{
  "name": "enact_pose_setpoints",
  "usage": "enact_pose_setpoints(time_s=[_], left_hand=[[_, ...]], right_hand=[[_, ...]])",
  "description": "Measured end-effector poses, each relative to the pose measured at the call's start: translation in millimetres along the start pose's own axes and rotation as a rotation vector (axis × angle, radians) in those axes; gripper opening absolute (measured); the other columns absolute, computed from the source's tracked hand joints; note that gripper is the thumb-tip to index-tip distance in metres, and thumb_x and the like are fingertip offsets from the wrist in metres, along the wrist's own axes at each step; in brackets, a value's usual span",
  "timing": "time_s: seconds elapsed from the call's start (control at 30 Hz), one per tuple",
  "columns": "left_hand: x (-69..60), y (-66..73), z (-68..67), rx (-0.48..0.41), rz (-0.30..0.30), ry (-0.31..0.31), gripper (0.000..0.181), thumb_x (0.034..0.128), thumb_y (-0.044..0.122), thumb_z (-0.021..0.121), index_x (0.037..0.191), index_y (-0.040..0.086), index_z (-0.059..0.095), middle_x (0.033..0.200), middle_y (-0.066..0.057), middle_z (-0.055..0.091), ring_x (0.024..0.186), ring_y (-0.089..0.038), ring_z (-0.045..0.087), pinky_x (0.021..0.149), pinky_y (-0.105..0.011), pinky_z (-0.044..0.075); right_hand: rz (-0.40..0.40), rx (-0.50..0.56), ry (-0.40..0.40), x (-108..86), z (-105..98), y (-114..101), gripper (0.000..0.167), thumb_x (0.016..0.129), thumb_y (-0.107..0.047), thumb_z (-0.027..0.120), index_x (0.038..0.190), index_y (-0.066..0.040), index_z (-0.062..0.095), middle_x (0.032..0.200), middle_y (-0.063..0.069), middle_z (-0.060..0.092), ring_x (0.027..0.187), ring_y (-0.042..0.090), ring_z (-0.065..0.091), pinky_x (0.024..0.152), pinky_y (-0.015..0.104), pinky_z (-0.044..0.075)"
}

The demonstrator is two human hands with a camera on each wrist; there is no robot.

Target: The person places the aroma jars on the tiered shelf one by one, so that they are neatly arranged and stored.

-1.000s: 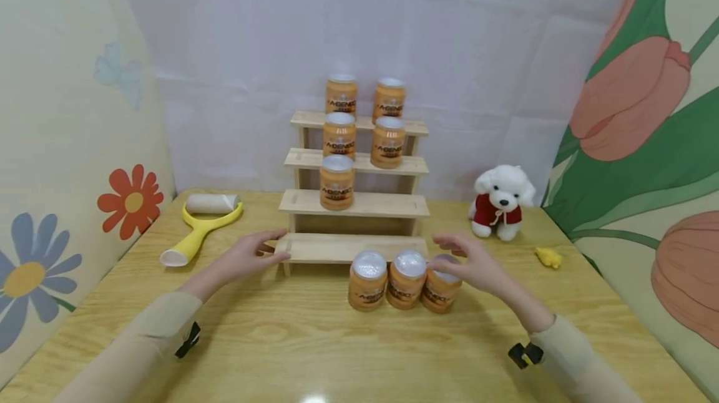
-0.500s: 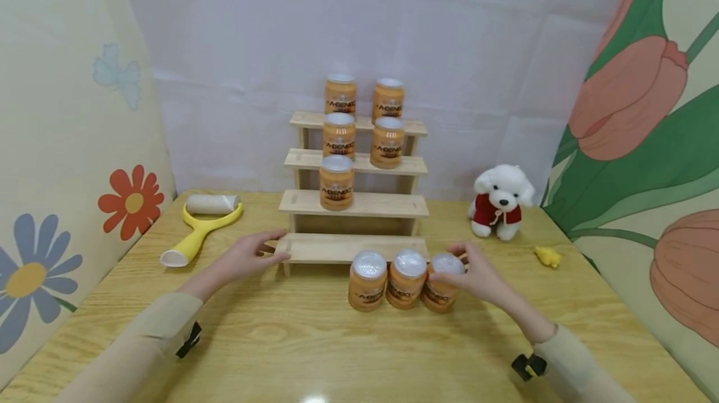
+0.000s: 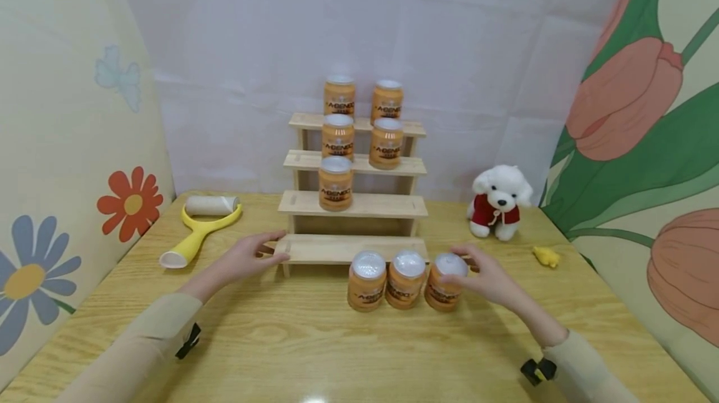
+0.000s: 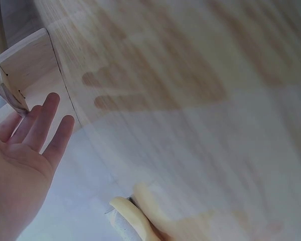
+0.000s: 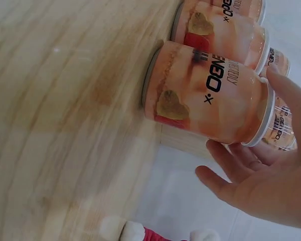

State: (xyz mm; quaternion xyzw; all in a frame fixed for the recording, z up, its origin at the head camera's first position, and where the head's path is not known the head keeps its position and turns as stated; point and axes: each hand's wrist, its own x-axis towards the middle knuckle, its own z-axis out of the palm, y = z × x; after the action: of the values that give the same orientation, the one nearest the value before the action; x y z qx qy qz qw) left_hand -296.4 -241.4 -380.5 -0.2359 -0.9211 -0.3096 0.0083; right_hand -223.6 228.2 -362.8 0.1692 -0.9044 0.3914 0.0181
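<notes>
The rightmost near can, standing on the table, is grasped between thumb and fingers of the right hand. The wooden stand is pinched at its near left end by the left hand.

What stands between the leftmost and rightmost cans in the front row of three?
A third can, upright on the table between the leftmost can and the rightmost can, which the right hand holds. The head view shows it.
</notes>
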Motion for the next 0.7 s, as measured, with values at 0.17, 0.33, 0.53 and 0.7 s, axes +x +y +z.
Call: enact_pose_setpoints(time_s=[0.17, 0.33, 0.53, 0.7], left_hand=[[-0.1, -1.6, -0.2, -0.002, -0.012, -0.009, 0.067, 0.0903, 0.043, 0.06, 0.139, 0.0, 0.042, 0.139, -0.024, 0.045, 0.105, -0.036, 0.062, 0.092, -0.052, 0.05], [-0.3, -1.3, -0.9, -0.002, -0.018, -0.016, 0.068, 0.0906, 0.044, 0.059, 0.14, 0.0, 0.041, 0.14, -0.024, 0.044, 0.106, -0.037, 0.061, 0.093, -0.052, 0.049], [-0.6, 1.7, -1.4, 0.003, -0.015, -0.019, 0.069, 0.0907, 0.044, 0.058, 0.14, 0.0, 0.041, 0.139, -0.025, 0.044, 0.106, -0.037, 0.061, 0.093, -0.051, 0.05], [-1.4, 2.1, -1.6, 0.008, -0.02, -0.01, 0.068, 0.0904, 0.043, 0.059, 0.14, 0.0, 0.042, 0.139, -0.024, 0.046, 0.105, -0.036, 0.062, 0.092, -0.051, 0.05]], right_hand=[[0.123, 0.061, -0.015, -3.1, 6, -2, 0.081, 0.079, -0.036, 0.075, 0.139, 0.001, 0.035, 0.137, 0.026, 0.043, 0.12, 0.044, 0.048, 0.091, 0.046, 0.051], [0.172, 0.115, 0.019, -3.3, 14, -4, 0.081, 0.078, -0.035, 0.077, 0.138, 0.0, 0.036, 0.132, 0.024, 0.048, 0.121, 0.042, 0.048, 0.091, 0.043, 0.052], [0.178, 0.13, 0.051, -2.1, 18, -6, 0.074, 0.079, -0.033, 0.076, 0.134, 0.001, 0.04, 0.126, 0.024, 0.052, 0.114, 0.038, 0.054, 0.085, 0.04, 0.054], [0.197, 0.096, 0.062, -2.3, 17, -6, 0.069, 0.079, -0.034, 0.076, 0.131, -0.002, 0.045, 0.125, 0.02, 0.054, 0.112, 0.035, 0.056, 0.081, 0.036, 0.054]])
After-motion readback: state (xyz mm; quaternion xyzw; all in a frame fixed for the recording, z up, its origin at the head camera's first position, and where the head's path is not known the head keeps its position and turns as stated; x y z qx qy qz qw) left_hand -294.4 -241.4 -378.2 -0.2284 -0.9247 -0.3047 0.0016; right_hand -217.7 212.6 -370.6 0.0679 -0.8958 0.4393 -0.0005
